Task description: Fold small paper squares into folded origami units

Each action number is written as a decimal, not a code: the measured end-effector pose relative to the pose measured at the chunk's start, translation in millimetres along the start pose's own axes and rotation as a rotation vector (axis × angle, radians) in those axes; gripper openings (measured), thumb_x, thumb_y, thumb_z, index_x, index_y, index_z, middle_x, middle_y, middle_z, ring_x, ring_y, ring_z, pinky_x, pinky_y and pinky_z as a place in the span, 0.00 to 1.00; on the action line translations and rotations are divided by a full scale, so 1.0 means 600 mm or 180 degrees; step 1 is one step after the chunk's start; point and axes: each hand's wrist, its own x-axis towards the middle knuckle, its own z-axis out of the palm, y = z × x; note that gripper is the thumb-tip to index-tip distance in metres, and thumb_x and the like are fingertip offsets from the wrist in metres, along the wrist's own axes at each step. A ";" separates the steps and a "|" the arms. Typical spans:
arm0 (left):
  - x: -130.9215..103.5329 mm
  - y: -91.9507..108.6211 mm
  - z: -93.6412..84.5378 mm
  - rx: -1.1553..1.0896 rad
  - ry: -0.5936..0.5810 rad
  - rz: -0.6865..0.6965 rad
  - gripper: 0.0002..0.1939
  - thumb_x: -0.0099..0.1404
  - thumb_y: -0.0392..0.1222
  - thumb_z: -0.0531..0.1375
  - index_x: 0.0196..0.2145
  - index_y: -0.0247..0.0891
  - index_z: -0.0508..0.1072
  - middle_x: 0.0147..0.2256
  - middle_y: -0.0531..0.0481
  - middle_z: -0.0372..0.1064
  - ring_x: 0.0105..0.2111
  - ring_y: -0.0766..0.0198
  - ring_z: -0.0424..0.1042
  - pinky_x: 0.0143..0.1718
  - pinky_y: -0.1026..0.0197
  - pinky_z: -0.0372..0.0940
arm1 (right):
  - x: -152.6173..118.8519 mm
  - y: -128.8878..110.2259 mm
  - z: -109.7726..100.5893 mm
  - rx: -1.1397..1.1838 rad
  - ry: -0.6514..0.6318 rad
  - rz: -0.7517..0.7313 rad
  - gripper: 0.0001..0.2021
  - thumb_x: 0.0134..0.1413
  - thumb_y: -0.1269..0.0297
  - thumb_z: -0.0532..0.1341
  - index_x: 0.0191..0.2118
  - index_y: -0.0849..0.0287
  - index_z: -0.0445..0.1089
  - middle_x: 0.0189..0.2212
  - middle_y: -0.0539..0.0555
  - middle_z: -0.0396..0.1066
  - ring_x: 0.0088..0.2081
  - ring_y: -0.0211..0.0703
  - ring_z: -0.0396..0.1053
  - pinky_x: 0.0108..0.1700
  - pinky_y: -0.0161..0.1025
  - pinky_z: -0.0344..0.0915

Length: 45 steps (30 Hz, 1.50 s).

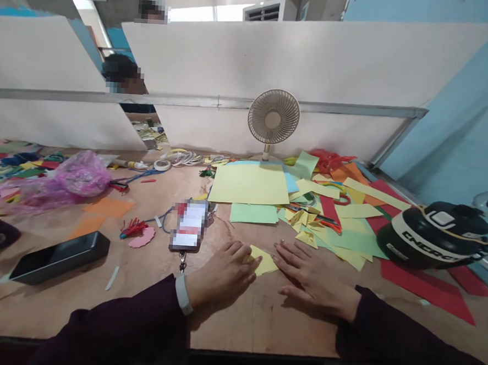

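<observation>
A small folded piece of yellow paper [266, 262] lies on the wooden table between my two hands. My left hand [224, 275] is on its left side, fingers bent and pressed on the paper, covering that part. Flat on the table at the paper's right edge rests my right hand [310, 274], fingers stretched out and slightly apart. Just beyond are several folded yellow paper pieces [307, 222] in a pile, with scissors [332, 223] beside them. A large yellow sheet [250, 184] covers blue and green paper farther back.
An ID card [188, 226] on a lanyard and a black box-shaped device [61, 256] lie left. A black jug [433, 235] stands right on red paper [428, 287]. Behind are a fan [273, 118] and a white partition [338, 61]. Pink plastic [81, 175] lies far left; people are beyond.
</observation>
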 end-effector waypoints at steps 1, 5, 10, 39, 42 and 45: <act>0.000 0.000 0.000 0.0002 -0.0006 0.0010 0.15 0.72 0.43 0.53 0.53 0.37 0.65 0.42 0.43 0.65 0.44 0.54 0.64 0.47 0.51 0.60 | -0.008 0.001 -0.001 -0.0001 0.0031 0.0005 0.30 0.64 0.45 0.53 0.63 0.60 0.62 0.63 0.64 0.60 0.63 0.59 0.59 0.62 0.60 0.58; 0.001 -0.001 -0.002 0.0028 -0.0023 0.0029 0.15 0.72 0.44 0.52 0.54 0.37 0.65 0.42 0.43 0.64 0.43 0.54 0.64 0.47 0.51 0.61 | -0.039 0.005 0.001 -0.0099 0.0172 -0.0016 0.28 0.63 0.48 0.55 0.62 0.62 0.64 0.62 0.65 0.62 0.63 0.60 0.59 0.61 0.59 0.59; 0.000 -0.004 -0.003 -0.0027 -0.0004 0.0010 0.15 0.72 0.44 0.52 0.53 0.37 0.67 0.43 0.42 0.66 0.44 0.53 0.65 0.48 0.49 0.62 | -0.062 0.006 0.001 -0.0282 0.0365 -0.0144 0.27 0.64 0.50 0.55 0.59 0.66 0.67 0.60 0.67 0.63 0.61 0.63 0.62 0.56 0.59 0.66; -0.009 -0.004 0.011 -0.0694 0.0299 0.0321 0.27 0.73 0.51 0.51 0.63 0.35 0.58 0.62 0.38 0.59 0.63 0.52 0.58 0.63 0.47 0.54 | 0.025 0.025 -0.041 0.0793 -0.0240 0.0613 0.13 0.57 0.57 0.61 0.46 0.55 0.70 0.44 0.57 0.71 0.43 0.47 0.71 0.44 0.42 0.68; -0.013 -0.001 0.017 -0.0678 -0.0131 0.0380 0.33 0.72 0.58 0.49 0.66 0.36 0.54 0.65 0.37 0.53 0.66 0.50 0.52 0.66 0.45 0.46 | 0.023 0.014 -0.060 0.0650 -0.0617 0.0998 0.14 0.55 0.51 0.63 0.41 0.55 0.68 0.39 0.54 0.69 0.38 0.45 0.70 0.38 0.39 0.65; -0.013 -0.003 0.021 -0.0454 -0.0290 0.0135 0.33 0.73 0.60 0.47 0.66 0.36 0.55 0.66 0.38 0.50 0.67 0.48 0.49 0.67 0.42 0.43 | 0.027 -0.002 -0.071 0.0593 -0.0786 0.1121 0.14 0.54 0.50 0.63 0.37 0.55 0.67 0.37 0.52 0.69 0.36 0.46 0.69 0.35 0.39 0.61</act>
